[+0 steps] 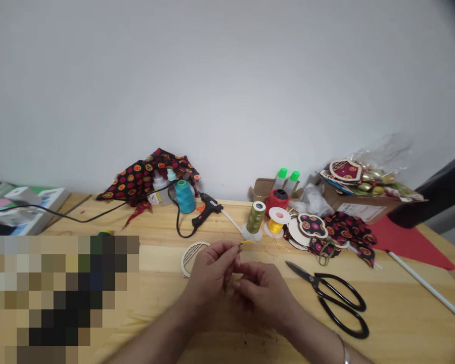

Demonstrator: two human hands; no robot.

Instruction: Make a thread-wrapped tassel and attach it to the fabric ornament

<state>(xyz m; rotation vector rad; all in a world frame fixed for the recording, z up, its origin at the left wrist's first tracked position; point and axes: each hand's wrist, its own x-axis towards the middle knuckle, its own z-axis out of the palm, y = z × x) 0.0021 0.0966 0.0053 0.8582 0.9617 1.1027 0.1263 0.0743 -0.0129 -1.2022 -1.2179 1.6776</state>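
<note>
My left hand (214,265) is closed, thumb and forefinger pinched on a thin yellow thread (245,242) whose end pokes out past the fingertips. Close beside it, my right hand (263,288) is also closed, fingertips pressed together below the left ones; what lies in them is hidden. A round pale wooden frame with a lattice (189,255) lies partly behind my left hand. Beyond the hands stand a spool of olive thread (255,220) and a spool of yellow thread (276,222). Black-handled scissors (318,285) lie to the right, blades apart.
A glue gun (208,210) and a teal thread cone (185,197) are at the back, near patterned fabric (136,174). Fabric-covered pieces (313,226) lie right of the spools. A cardboard box (364,206) and a white pen-like stick (424,280) are farther right. Blurring blocks hide the lower left.
</note>
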